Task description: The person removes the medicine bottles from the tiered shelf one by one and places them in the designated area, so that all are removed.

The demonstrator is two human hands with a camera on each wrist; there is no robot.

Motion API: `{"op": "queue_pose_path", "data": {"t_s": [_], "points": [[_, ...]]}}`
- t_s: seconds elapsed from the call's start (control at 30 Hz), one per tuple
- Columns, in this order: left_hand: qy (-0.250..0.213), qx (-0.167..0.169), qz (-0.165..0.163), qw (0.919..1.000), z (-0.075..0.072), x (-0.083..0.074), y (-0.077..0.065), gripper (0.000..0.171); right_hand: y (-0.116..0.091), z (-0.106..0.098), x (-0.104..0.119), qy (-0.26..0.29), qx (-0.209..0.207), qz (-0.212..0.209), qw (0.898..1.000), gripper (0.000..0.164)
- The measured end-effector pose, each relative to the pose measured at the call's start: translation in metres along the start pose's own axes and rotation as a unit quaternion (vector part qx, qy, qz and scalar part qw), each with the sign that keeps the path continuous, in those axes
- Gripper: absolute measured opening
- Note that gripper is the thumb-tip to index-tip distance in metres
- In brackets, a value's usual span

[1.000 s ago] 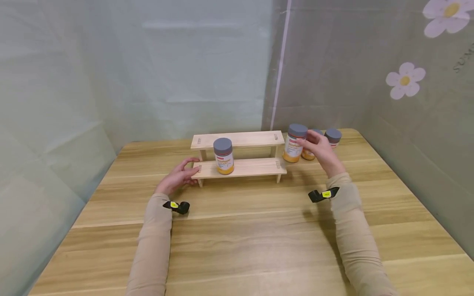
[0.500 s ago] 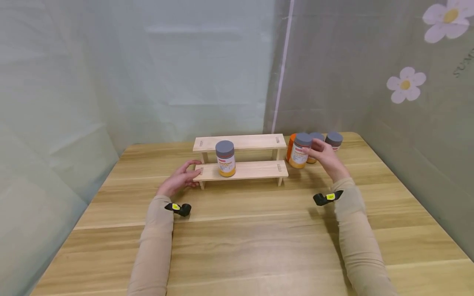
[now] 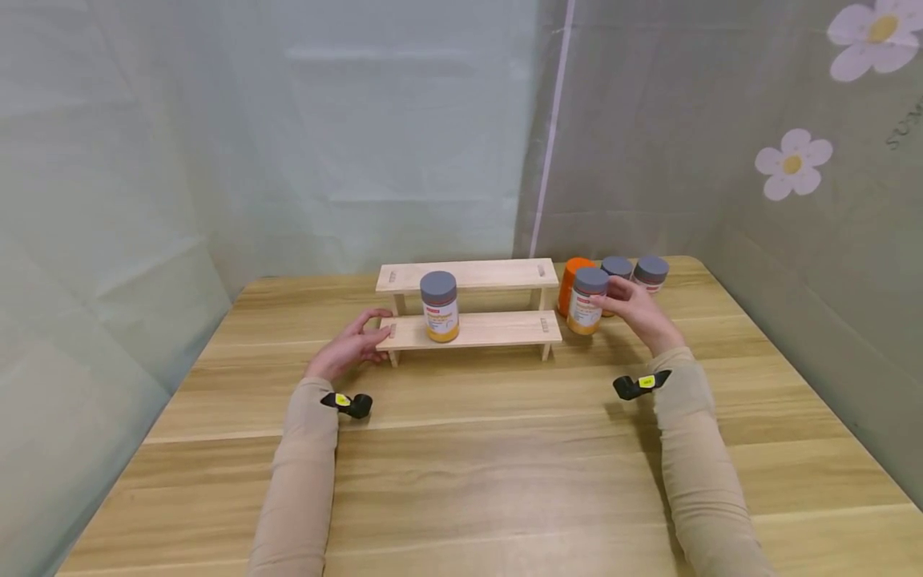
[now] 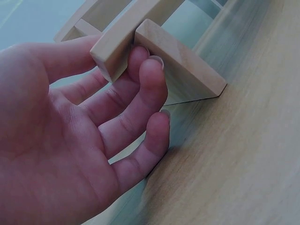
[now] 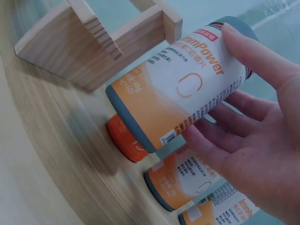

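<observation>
My left hand (image 3: 351, 346) grips the left end of a two-tier wooden display rack (image 3: 497, 326). In the left wrist view its thumb lies over the lower board (image 4: 115, 56) and curled fingers reach beneath it. A grey-capped vitamin C tablet bottle (image 3: 441, 314) stands upright on that lower board, left of centre. Just past the rack's right end, my right hand (image 3: 638, 314) holds a second tablet bottle (image 3: 585, 308) between thumb and fingers. The right wrist view shows this held bottle (image 5: 173, 89) close up, its base above the tabletop and its label facing the camera.
Behind the held bottle stands an orange cylindrical container (image 3: 566, 292). Two more grey-capped bottles, one near (image 3: 616, 266) and one farther right (image 3: 652, 271), stand by the table's back edge. Draped sheets (image 3: 404, 160) hang behind the wooden table (image 3: 461, 473).
My right hand has carried its bottle away from the rack, rightward and slightly nearer me, exposing the orange container. My left hand keeps its grip on the rack.
</observation>
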State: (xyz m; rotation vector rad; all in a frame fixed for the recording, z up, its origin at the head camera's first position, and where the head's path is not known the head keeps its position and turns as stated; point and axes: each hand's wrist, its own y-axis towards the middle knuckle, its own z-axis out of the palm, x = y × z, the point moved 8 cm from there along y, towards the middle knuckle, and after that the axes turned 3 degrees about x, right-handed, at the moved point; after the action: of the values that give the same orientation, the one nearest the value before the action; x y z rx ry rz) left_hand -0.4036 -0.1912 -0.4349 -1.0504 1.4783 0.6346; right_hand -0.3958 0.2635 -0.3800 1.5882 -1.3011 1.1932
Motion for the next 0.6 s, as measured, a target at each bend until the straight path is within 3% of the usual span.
{"op": "queue_pose_path", "data": {"t_s": [0.17, 0.6], "points": [[0.002, 0.0, 0.006, 1.0, -0.001, 0.001, 0.001, 0.051, 0.001, 0.0, -0.004, 0.005, 0.008, -0.002, 1.0, 0.055], [0.0, 0.003, 0.003, 1.0, 0.0, 0.001, 0.002, 0.052, 0.002, 0.006, -0.019, 0.002, 0.057, 0.005, 0.998, 0.067]]}}
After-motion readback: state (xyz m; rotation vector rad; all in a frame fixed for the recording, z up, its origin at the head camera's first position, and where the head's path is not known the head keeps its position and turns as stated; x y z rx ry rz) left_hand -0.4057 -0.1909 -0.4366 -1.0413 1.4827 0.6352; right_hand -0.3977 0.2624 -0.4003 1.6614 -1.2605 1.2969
